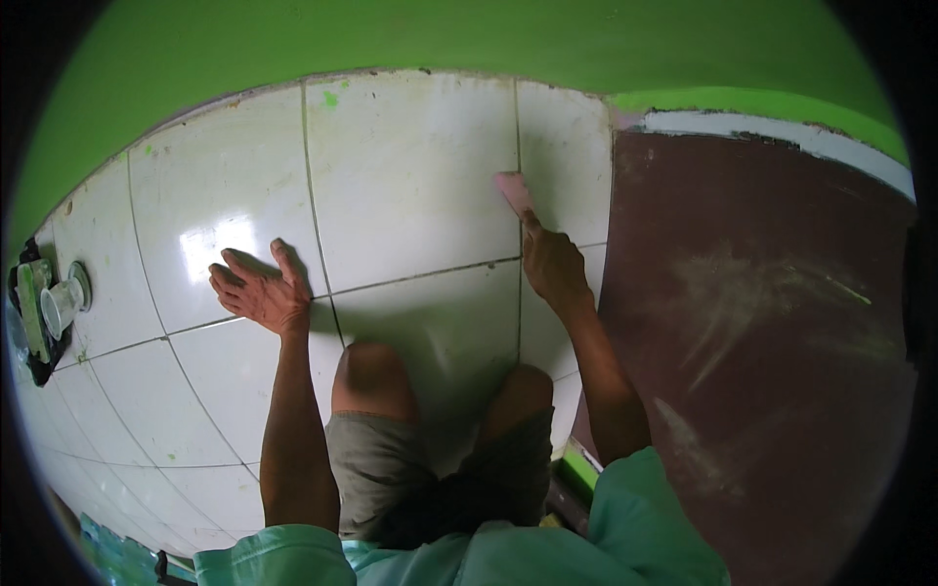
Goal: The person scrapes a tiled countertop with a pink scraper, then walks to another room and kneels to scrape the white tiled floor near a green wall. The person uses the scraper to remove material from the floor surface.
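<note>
My left hand (pixel 262 293) rests palm down on the white floor tiles (pixel 410 186), its fingers spread and nothing in them. In my right hand (pixel 556 266) is a scraper (pixel 513 190) with a flat, pinkish blade that widens toward its end. The index finger stretches along it, while the other fingers curl round a handle they mostly hide. The blade's end lies over the tile just left of a grout line; whether it touches cannot be told.
A green wall (pixel 469 34) runs along the far side, with green paint specks (pixel 330 99) on the tiles near it. At right is a dark brown surface (pixel 752 322) with pale scuffs. A clear plastic cup (pixel 63 305) lies tipped by a green block (pixel 32 308) at far left.
</note>
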Available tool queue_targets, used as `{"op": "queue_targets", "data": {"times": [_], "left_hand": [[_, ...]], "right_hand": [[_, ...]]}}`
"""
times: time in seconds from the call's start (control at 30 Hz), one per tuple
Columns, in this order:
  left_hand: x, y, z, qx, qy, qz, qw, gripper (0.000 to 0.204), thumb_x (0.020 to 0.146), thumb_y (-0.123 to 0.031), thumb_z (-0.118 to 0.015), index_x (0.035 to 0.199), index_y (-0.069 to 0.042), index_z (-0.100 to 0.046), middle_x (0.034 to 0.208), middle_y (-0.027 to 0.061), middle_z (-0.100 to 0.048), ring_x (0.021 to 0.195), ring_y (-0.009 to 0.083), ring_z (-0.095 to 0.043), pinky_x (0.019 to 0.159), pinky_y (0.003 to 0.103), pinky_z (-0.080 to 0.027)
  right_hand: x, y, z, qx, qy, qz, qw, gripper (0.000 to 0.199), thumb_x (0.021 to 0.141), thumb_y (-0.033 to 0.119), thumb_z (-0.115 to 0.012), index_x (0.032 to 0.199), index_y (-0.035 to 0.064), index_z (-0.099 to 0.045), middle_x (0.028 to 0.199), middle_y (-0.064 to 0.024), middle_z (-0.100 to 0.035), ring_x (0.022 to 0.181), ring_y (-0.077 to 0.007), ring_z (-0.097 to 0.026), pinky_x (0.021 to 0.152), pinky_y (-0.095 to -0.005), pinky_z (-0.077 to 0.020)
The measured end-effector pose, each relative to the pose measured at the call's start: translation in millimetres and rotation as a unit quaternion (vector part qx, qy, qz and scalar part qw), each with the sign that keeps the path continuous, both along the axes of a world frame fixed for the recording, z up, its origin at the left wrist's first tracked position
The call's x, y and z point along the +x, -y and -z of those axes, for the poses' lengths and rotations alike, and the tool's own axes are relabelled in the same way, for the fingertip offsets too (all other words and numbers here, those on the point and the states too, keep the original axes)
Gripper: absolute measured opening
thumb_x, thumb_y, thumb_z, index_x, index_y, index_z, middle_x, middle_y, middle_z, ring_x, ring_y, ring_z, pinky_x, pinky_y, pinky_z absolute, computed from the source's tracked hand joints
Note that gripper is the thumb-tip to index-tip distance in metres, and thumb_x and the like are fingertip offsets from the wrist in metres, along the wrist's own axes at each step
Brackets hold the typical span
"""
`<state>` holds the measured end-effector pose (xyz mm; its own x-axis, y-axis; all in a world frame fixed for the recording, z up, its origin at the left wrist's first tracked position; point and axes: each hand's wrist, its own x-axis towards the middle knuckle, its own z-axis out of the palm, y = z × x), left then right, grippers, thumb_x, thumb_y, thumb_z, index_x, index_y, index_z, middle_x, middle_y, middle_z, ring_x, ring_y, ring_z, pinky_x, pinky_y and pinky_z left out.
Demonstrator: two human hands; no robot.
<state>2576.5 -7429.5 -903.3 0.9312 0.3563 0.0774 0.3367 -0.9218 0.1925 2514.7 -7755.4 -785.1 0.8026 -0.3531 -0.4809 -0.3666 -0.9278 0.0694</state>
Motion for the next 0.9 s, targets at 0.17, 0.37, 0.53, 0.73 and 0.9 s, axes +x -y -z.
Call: {"op": "queue_targets", "data": {"times": [0.17,0.37,0.53,0.73,0.9], "left_hand": [[2,10,0,-0.008,0.004,0.005,1.0,0.08,0.085,-0.059,-0.048,0.139,-0.002,-0.031,0.143,0.0261,-0.024,0.135,0.0352,-0.019,0.111,0.047,-0.014],[1,0,5,-0.009,0.009,-0.002,1.0,0.086,0.083,-0.065,-0.044,0.139,-0.001,-0.031,0.143,0.0271,-0.024,0.136,0.0361,-0.019,0.111,0.047,-0.014],[-1,-1,5,0.001,0.009,0.0,1.0,0.082,0.084,-0.061,-0.048,0.139,-0.002,-0.031,0.142,0.027,-0.025,0.135,0.0354,-0.019,0.111,0.047,-0.014],[1,4,5,-0.009,0.015,-0.001,1.0,0.085,0.082,-0.063,-0.047,0.139,-0.001,-0.032,0.142,0.0274,-0.026,0.135,0.0358,-0.02,0.11,0.047,-0.015],[1,-2,5,-0.003,0.006,0.0,1.0,0.083,0.084,-0.061,-0.048,0.139,-0.002,-0.032,0.142,0.0273,-0.025,0.135,0.0362,-0.019,0.11,0.048,-0.016]], "right_hand": [[46,56,45,-0.072,0.199,-0.149,0.966,0.025,0.093,0.018,-0.044,0.109,0.0055,-0.057,0.071,-0.0197,-0.063,0.067,-0.0369,-0.065,0.061,-0.0463,-0.0542],[25,28,14,0.021,0.027,-0.008,0.999,0.028,0.093,0.018,-0.043,0.112,0.0016,-0.055,0.074,-0.0231,-0.063,0.074,-0.0395,-0.064,0.064,-0.0475,-0.0532],[-50,-4,-7,0.03,-0.001,0.025,0.999,0.04,0.094,0.02,-0.041,0.13,0.0033,-0.048,0.073,-0.0234,-0.063,0.069,-0.0401,-0.064,0.065,-0.0487,-0.0527],[36,40,27,-0.023,0.099,-0.042,0.994,0.036,0.093,0.023,-0.047,0.126,0.0112,-0.052,0.074,-0.0221,-0.063,0.069,-0.04,-0.062,0.063,-0.0477,-0.0522],[-18,10,20,0.007,0.032,-0.011,0.999,0.04,0.092,0.02,-0.045,0.13,0.006,-0.047,0.072,-0.0222,-0.062,0.067,-0.0377,-0.063,0.061,-0.0473,-0.0522]]}}
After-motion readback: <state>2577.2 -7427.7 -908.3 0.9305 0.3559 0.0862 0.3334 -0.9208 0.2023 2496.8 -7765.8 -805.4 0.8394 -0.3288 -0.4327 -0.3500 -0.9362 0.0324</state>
